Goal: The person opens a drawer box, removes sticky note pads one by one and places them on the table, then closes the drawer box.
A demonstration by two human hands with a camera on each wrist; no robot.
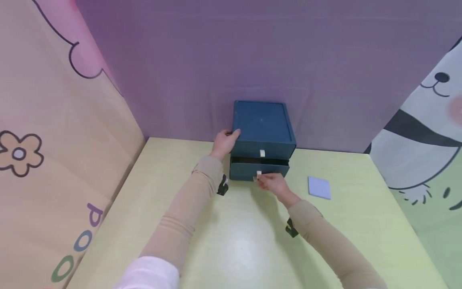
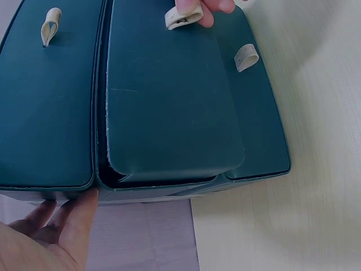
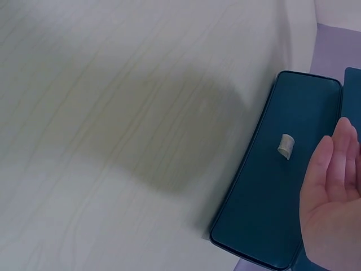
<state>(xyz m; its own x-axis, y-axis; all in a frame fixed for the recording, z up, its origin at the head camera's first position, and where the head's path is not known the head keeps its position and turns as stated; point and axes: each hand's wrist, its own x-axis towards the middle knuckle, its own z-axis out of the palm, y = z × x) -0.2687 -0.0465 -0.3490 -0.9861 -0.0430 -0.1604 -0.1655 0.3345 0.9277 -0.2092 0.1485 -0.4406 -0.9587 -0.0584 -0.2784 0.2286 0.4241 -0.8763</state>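
Observation:
A dark teal drawer cabinet stands against the purple backdrop, with its middle drawer pulled partway out. My right hand pinches the cream pull tab on that drawer's front. At the cabinet's left side, my left hand touches the side wall, its thumb lying at the top edge. Above the pulled drawer, the top drawer is closed, with its own looped tab. Below it, the bottom drawer is closed too. Shadow hides the inside of the middle drawer.
A pale lavender square pad lies on the light wooden table, right of the cabinet. Purple cloth hangs behind, and printed cloths with cartoon figures line both sides.

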